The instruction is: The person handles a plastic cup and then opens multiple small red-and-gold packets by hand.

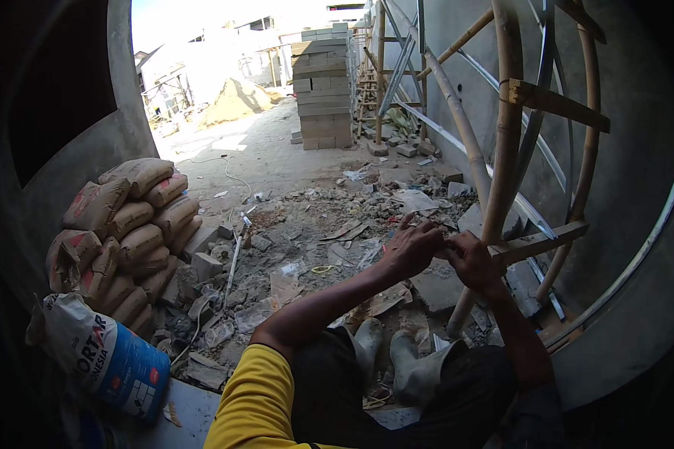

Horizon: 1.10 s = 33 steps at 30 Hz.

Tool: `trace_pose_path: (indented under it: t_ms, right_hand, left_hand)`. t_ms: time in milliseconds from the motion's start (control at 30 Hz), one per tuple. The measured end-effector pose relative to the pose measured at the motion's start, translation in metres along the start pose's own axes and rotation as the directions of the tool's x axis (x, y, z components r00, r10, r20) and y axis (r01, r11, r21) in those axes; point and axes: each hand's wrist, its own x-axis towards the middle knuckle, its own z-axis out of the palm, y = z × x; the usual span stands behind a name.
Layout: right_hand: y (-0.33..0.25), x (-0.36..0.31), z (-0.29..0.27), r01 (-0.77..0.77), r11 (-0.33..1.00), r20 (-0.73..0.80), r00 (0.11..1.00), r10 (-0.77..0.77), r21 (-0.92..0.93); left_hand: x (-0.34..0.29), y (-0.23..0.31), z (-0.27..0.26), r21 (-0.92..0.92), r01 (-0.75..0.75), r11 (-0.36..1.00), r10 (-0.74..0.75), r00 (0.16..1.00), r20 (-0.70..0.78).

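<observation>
My left hand (413, 245) and my right hand (472, 260) meet in front of me, above my knees. The fingers of both are closed and pressed together where they come close. Whatever lies between the fingertips is too small to make out. Just right of my right hand rises a bamboo scaffold pole (504, 150). Below the hands are my grey rubber boots (412, 363), standing among broken rubble (299, 232) and scraps of plastic.
Stacked brown paper sacks (138, 247) stand at the left, with a white and blue mortar bag (108, 355) nearer me. A tall stack of grey blocks (322, 90) stands farther back. Bamboo and metal strips lean along the right wall (633, 179). Sand (236, 101) lies heaped outside.
</observation>
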Motion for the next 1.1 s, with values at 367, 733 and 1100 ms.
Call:
trace_pose_path:
  t_ms: [367, 733, 1100]
  right_hand:
    - [-0.018, -0.002, -0.008, 0.046, 0.967, 0.046, 0.998, -0.035, -0.251]
    - [-0.04, -0.003, -0.008, 0.283, 0.795, 0.167, 0.959, -0.229, -0.537]
    - [-0.02, 0.0, -0.002, 0.04, 0.984, -0.047, 0.998, -0.049, -0.172]
  left_hand:
    - [-0.001, -0.001, -0.004, -0.109, 0.068, 0.992, -0.05, 0.986, 0.16]
    - [-0.003, -0.001, -0.004, -0.218, 0.101, 0.971, -0.074, 0.989, 0.128]
    - [0.003, 0.005, -0.002, 0.057, -0.248, 0.967, 0.251, 0.966, -0.065]
